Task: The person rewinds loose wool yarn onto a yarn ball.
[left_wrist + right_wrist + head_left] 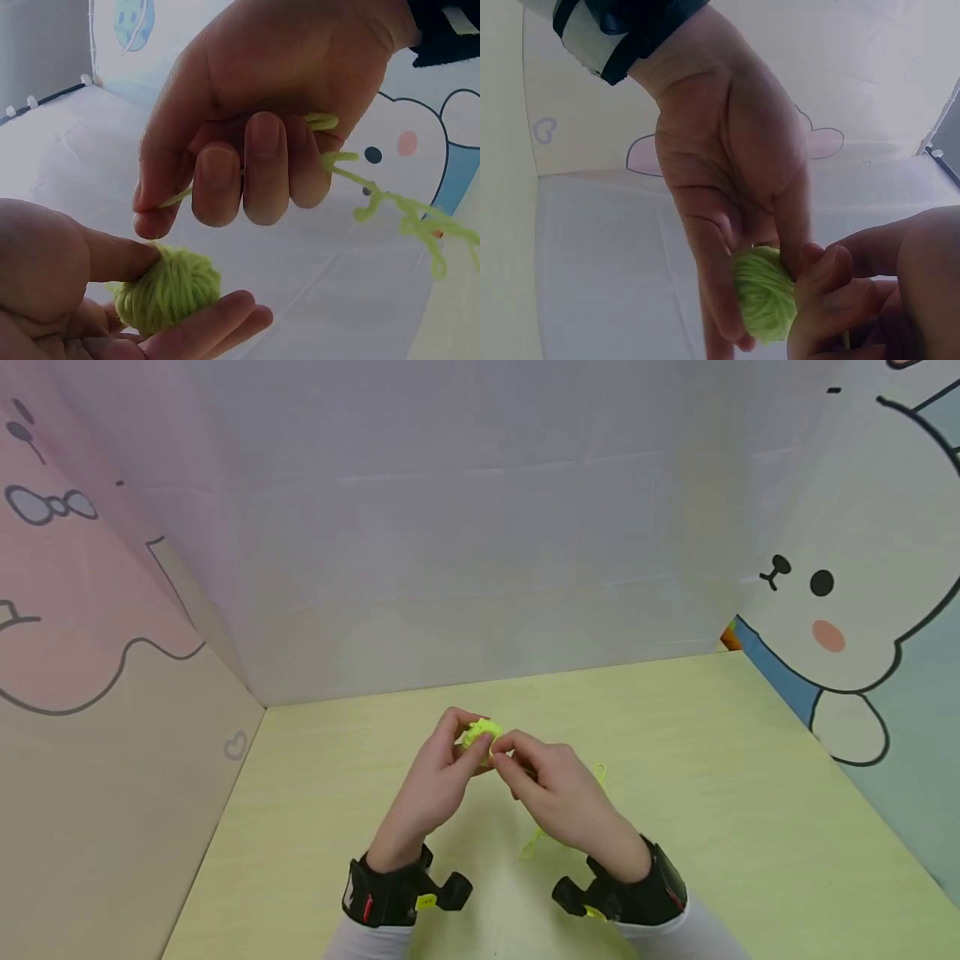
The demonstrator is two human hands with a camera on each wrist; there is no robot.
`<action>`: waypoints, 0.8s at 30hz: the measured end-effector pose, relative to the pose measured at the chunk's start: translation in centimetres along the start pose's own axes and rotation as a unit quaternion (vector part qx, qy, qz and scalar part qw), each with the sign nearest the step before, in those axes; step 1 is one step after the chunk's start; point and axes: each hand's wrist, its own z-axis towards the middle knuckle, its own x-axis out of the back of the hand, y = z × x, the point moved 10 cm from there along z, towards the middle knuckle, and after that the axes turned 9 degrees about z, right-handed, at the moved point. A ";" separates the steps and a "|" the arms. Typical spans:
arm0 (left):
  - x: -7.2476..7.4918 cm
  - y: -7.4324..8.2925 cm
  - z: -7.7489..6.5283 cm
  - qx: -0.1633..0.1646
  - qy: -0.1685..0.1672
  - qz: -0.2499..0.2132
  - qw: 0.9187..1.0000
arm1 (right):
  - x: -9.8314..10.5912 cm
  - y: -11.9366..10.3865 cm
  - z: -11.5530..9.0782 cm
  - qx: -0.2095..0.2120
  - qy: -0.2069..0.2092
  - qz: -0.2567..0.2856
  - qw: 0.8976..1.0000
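A small ball of yellow-green yarn (176,292) sits between the thumb and fingers of my left hand (438,777). My right hand (551,781) is close beside it, pinching the yarn strand (177,197) between thumb and forefinger. The strand passes under the other curled fingers of that hand, as the left wrist view shows. Beyond them trails a loose, kinked length of yarn (409,214). In the right wrist view the wound ball (763,292) shows between the left thumb and fingers, with the right fingertips overlapping its edge.
Under both hands spreads a pale yellow table (315,827). Loose yarn (531,845) lies on it behind the right hand. A plain whitish screen (480,568) closes off the back, and panels with cartoon drawings (847,610) stand at the sides.
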 end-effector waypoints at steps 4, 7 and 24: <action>-0.1 0.2 0.0 -0.012 0.007 -0.048 0.999 | -0.8 -0.1 0.0 0.005 -0.008 0.001 1.000; -0.3 0.8 -0.1 -0.034 0.000 -0.102 0.994 | -1.2 0.1 -0.1 -0.003 -0.019 0.005 1.000; -0.8 2.6 -1.0 -0.054 -0.073 -0.179 0.980 | -1.1 2.2 0.7 -0.050 -0.059 0.015 0.997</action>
